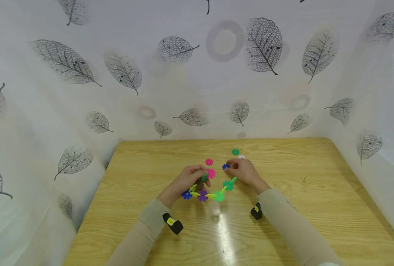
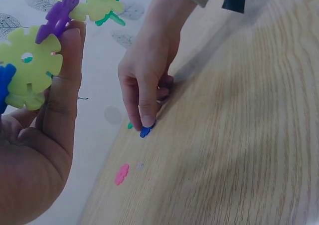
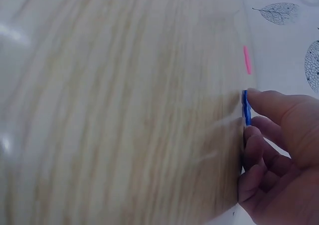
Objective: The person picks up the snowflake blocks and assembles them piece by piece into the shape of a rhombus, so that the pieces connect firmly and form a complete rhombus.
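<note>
My left hand point(image 1: 188, 181) holds one end of a curved chain of slotted plastic flower discs above the table. The chain runs through blue, yellow, a purple disc point(image 1: 202, 195) and green pieces; a yellow disc point(image 2: 30, 60) shows large in the left wrist view. A pink disc point(image 1: 211, 173) shows right at the left fingertips. Farther right, my right hand point(image 1: 247, 173) pinches a loose blue flower disc point(image 1: 226, 167) by its edge, thumb and forefinger low at the tabletop. In the right wrist view, the blue disc point(image 3: 246, 108) is seen edge-on under the thumb.
Loose discs lie toward the back of the wooden table point(image 1: 133, 229): a pink one point(image 1: 209, 162), a green one point(image 1: 235, 152) and a white one point(image 1: 241, 157) beside the right hand. A leaf-print curtain point(image 1: 183, 85) hangs behind the far edge and at both sides.
</note>
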{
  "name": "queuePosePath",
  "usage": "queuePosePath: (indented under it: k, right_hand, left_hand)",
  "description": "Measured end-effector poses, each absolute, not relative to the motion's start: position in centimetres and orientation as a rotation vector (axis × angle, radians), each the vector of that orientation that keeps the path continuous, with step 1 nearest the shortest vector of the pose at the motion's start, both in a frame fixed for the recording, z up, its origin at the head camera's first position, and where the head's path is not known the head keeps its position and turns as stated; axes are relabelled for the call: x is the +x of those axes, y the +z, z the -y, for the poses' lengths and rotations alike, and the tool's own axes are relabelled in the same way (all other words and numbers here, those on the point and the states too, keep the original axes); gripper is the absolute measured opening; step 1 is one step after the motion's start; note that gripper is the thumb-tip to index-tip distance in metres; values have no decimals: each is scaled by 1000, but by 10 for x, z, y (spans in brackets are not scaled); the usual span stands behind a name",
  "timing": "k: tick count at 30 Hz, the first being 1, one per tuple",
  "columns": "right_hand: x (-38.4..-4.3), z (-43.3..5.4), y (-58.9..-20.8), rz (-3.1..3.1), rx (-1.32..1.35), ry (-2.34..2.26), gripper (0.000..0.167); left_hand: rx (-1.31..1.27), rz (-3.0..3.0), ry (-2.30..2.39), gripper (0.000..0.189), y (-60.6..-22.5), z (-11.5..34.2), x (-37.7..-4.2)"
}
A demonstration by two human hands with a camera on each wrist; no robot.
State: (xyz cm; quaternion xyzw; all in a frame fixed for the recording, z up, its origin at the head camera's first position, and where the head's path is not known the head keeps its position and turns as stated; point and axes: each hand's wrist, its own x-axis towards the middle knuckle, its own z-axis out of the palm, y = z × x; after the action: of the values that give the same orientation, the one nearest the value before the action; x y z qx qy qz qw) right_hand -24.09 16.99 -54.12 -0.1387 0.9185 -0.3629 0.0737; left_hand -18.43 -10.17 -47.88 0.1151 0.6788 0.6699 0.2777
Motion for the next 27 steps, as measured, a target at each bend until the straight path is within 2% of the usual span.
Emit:
queuePosePath:
  k: [10, 17, 23, 27]
  right_hand:
    - [-243, -168, -541, -2771, -389, -1067, 33]
    - [-242, -174, -533, -2638, -319, -1262, 18]
    - [-240, -175, -515, -2626, -319, -1329, 29]
    - [-237, -173, -504, -2613, -356, -1384, 26]
  left_hand:
    - [328, -1805, 1809, 22, -481, 102, -186]
    - [333, -1834, 1809, 22, -482, 101, -187]
    - [311, -1855, 1799, 24, -482, 101, -187]
    - [303, -1842, 1807, 24, -481, 100, -186]
